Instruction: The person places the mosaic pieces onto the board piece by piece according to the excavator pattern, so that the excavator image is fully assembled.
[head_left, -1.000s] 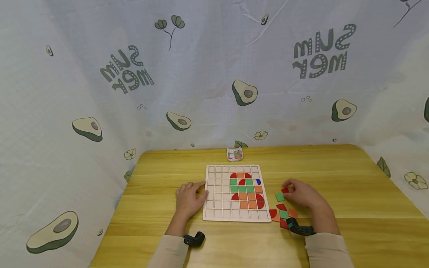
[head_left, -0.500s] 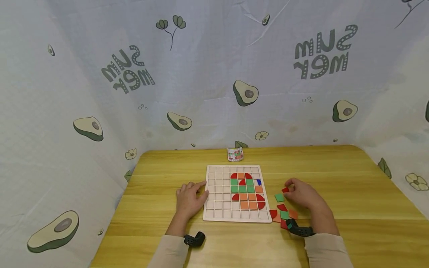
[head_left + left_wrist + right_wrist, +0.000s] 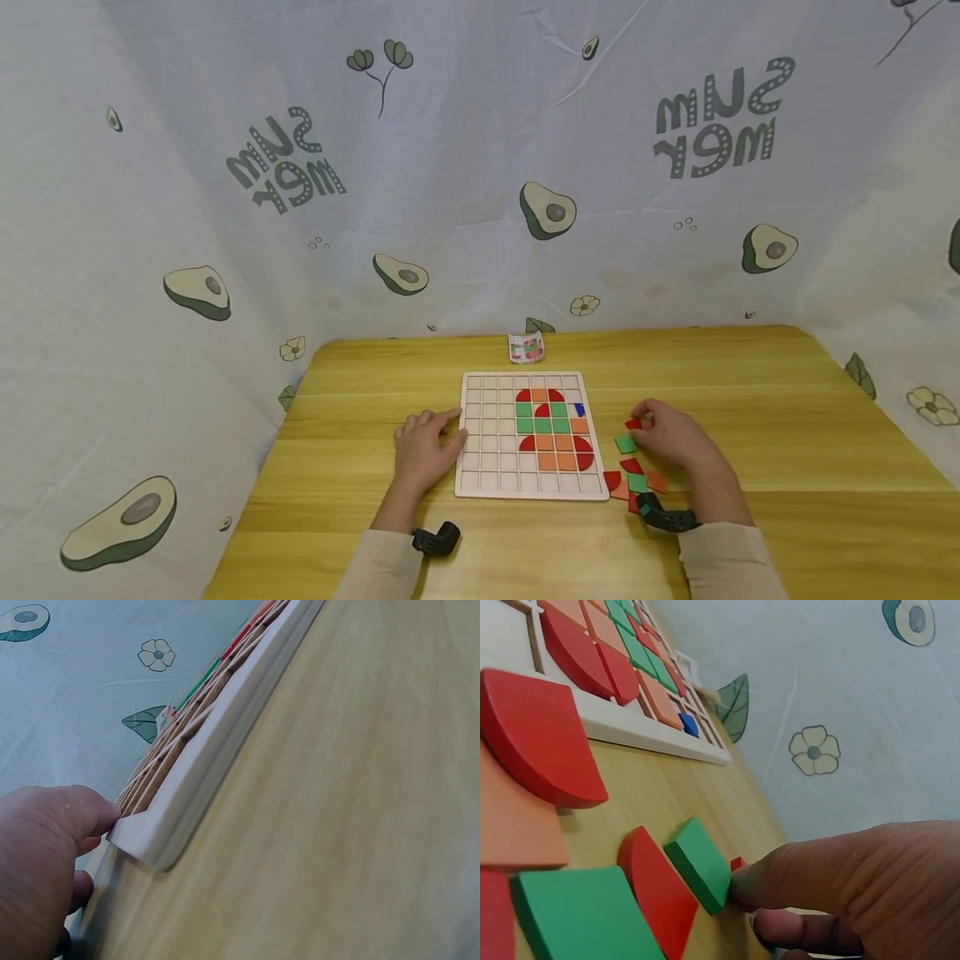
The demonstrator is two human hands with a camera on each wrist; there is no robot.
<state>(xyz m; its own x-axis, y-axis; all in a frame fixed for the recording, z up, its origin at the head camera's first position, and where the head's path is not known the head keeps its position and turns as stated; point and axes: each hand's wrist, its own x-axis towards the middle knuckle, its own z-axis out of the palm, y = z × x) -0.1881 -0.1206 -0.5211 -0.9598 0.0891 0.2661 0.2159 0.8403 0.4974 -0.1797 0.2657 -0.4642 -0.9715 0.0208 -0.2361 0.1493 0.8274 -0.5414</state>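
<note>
In the head view my left hand (image 3: 425,450) rests at the left edge of a pale wooden grid board (image 3: 525,495). The left wrist view has its thumb (image 3: 86,814) touching the board's rim near a corner. To the right of the board, my right hand (image 3: 675,435) pinches a small red tile (image 3: 634,423) between thumb and fingertips. Most of that tile hides behind the thumb in the right wrist view, so its shape is unclear. Just beside it lies a green square tile (image 3: 700,864). A red curved-edge tile (image 3: 656,892) is close by.
Loose tiles, including a green one (image 3: 637,483) and a red quarter-circle (image 3: 612,480), lie by the board's lower right corner. Red, green and orange tiles and a small blue tile (image 3: 579,410) sit on the grid. Behind it stands a small patterned card (image 3: 526,347).
My right hand has shifted very slightly left with the red tile. The left hand keeps its place at the board, and the tiles on the grid look the same.
</note>
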